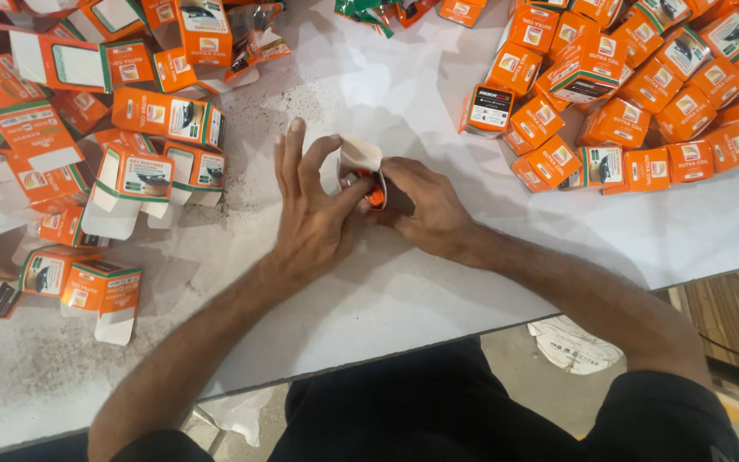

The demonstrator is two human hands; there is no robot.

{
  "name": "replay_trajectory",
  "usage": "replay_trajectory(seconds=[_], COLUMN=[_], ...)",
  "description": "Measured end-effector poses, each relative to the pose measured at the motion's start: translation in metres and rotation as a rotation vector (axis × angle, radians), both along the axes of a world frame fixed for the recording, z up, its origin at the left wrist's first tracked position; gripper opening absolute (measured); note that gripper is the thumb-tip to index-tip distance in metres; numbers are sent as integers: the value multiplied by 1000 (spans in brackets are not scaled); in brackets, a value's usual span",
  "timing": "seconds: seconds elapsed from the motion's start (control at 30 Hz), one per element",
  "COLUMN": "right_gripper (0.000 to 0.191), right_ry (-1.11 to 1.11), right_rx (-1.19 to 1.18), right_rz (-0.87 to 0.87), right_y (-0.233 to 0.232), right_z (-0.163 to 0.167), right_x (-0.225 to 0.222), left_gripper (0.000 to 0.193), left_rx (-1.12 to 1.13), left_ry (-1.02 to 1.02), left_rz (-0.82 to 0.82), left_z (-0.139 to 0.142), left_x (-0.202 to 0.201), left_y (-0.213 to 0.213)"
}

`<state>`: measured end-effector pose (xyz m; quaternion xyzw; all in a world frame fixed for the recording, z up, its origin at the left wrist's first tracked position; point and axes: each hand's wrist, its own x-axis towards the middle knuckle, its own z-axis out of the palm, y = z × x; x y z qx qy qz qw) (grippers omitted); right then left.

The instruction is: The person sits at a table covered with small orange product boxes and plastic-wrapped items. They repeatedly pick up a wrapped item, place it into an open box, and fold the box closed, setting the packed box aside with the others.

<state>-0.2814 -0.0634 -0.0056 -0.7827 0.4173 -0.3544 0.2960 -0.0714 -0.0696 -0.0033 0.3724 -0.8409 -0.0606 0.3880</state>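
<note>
Both hands meet in the middle of the white table [404,282]. Between them is one small orange box [365,175] with its white flap standing up and open. The left hand [314,218] rests against the left side of the box. Its thumb presses the box and its other fingers are spread out and point far away. The right hand [421,210] is curled around the right side of the box and holds it tight. What is inside the box cannot be seen, because the hands cover it.

On the left side of the table lies a messy heap of open boxes [87,145]. Their white flaps hang out, and they look empty. On the far right is a big pile of closed boxes [635,94]. They are small, orange and shut, and they lie close together, touching each other. The box in the hands sits well apart from both piles.
</note>
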Motion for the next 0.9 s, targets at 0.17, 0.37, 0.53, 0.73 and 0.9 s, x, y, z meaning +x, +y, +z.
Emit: replay_trajectory(seconds=[0.17,0.37,0.53,0.73,0.9], right_gripper=[67,66,62,58,45], right_ry=[67,-112,183,176,127], right_rx=[-20,12,-439,-388,-317], right_rz=[5,-51,-23,-9,-27], right_y=[2,12,11,11,11], right_z=[0,-10,-15,-12,-8], right_x=[-1,1,1,2,5], left_gripper=[60,17,28,35,14], left_rx=[865,782,867,1328,1248], left_ry=[442,399,462,757,564], left_rz=[171,63,-174,-427,-267], left_z=[4,-4,-5,-2,-2], left_x=[-6,-9,0,26,14], left_y=[-8,-18,-19,-38,-38])
